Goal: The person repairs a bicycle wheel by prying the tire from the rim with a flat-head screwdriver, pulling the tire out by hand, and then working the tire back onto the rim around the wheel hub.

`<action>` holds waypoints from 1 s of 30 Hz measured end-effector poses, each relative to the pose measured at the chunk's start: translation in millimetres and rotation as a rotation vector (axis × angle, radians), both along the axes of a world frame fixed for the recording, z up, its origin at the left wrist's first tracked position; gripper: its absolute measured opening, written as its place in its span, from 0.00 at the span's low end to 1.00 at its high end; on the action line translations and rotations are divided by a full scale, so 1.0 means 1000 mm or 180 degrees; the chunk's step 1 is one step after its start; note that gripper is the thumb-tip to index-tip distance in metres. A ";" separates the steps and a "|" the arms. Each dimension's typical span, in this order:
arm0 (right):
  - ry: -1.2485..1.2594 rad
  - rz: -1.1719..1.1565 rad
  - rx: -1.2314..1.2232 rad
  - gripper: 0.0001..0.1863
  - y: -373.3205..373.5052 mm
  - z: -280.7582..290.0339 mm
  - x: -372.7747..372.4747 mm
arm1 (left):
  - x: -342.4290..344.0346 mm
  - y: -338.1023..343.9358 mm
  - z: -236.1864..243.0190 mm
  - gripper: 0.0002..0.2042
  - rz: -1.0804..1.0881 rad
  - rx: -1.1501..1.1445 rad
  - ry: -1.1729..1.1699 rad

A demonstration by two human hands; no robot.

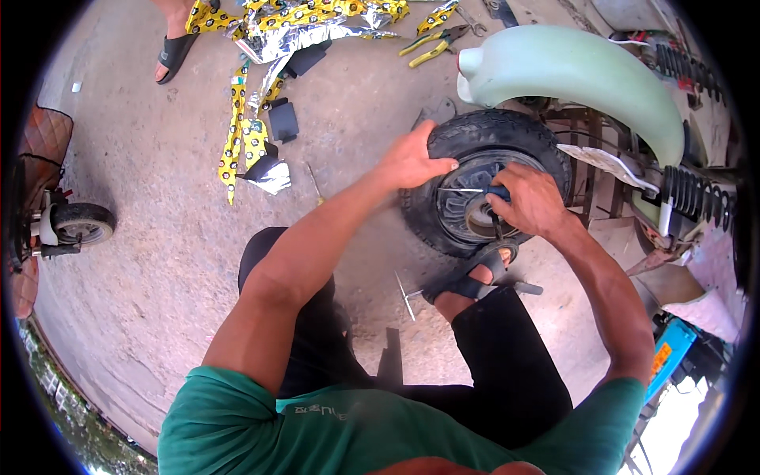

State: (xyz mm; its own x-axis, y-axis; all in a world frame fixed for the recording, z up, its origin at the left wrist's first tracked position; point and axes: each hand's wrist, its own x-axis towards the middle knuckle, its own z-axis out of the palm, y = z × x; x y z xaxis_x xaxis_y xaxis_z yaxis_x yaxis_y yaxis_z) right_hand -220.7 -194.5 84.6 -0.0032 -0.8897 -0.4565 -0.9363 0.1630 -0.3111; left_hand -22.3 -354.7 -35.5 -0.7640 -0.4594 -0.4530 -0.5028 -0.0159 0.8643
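A small black scooter wheel [484,150] stands upright on the concrete under a pale green fender [578,75]. My left hand [412,158] grips the tyre's upper left edge. My right hand [529,199] is closed on a blue-handled screwdriver [475,190], whose thin metal shaft points left across the grey rim, near the hub. My sandalled foot [471,279] rests just below the wheel.
Pliers with yellow handles [434,43] lie behind the wheel. Yellow patterned strips and silver foil [261,95] litter the ground at the back left, beside another person's sandalled foot [176,49]. A second small wheel [79,223] sits far left. Black suspension springs [689,190] are at right.
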 end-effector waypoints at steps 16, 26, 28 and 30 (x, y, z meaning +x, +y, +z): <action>0.0251 -0.0099 0.0370 0.22 -0.019 -0.008 0.033 | 0.001 0.000 -0.012 0.36 0.0058 0.0029 0.0257; -0.3516 -0.3658 0.3108 0.12 -0.009 -0.024 0.053 | 0.003 0.000 -0.023 0.36 0.0134 0.0444 0.0351; -0.4231 -0.4783 0.2840 0.09 -0.003 -0.034 0.075 | 0.007 -0.001 -0.032 0.36 0.0229 0.0467 0.0413; -0.4308 -0.5133 0.2411 0.07 0.003 -0.036 0.111 | 0.011 -0.003 -0.038 0.35 0.0299 0.0471 0.0510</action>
